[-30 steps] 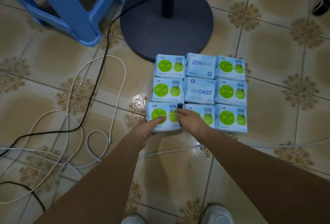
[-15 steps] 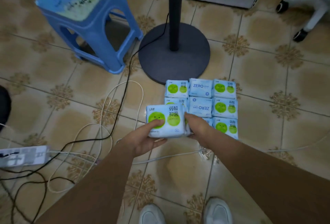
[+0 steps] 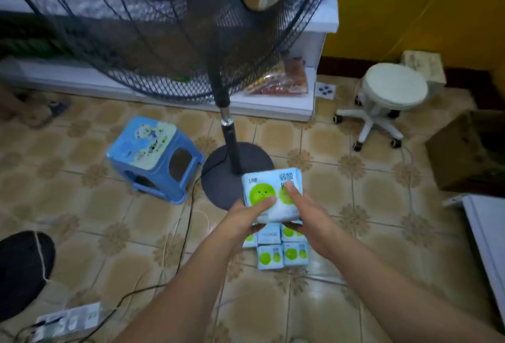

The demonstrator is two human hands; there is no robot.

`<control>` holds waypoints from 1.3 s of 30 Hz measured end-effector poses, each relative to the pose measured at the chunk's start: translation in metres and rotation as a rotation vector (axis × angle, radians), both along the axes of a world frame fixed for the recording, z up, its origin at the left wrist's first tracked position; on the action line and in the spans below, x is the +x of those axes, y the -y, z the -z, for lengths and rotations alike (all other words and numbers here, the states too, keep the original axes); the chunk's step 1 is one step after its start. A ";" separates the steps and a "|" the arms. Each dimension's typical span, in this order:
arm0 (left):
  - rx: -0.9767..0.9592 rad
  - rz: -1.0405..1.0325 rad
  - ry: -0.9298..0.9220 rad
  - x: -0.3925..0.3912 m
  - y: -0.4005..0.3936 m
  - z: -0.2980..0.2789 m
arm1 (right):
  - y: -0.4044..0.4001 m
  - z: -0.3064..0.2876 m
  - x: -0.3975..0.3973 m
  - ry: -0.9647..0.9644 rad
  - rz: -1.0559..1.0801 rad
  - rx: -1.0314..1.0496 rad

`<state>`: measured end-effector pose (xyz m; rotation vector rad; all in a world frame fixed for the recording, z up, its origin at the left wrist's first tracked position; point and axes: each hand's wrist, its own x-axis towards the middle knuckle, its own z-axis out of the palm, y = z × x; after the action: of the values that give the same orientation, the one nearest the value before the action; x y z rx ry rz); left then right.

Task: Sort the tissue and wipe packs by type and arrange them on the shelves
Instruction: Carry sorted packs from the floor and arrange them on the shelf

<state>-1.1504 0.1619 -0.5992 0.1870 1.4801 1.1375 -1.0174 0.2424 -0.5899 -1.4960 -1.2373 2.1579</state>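
Now I've got both hands, left hand and right hand, clamped on one green-dot pack, lifted off the floor pile; white shelf sits at 12 o'clock, next stop.

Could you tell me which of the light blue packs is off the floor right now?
The green-face pack gripped by both hands; the other packs lie on the floor.
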 end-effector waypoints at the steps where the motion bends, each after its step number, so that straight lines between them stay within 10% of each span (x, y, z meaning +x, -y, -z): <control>1: 0.027 0.011 -0.029 0.009 -0.005 -0.032 | -0.003 -0.033 0.009 -0.017 -0.007 0.032; 16: 0.411 0.040 -0.152 0.117 -0.026 -0.389 | -0.016 -0.377 0.129 -0.199 0.214 0.411; 39: 0.864 1.147 0.071 0.430 -0.137 -0.533 | 0.054 -0.528 0.431 0.095 1.242 0.787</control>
<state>-0.7201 0.2988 -0.0664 1.3703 0.4999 0.6965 -0.5867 0.1884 -0.0615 -1.3692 -0.6615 0.6867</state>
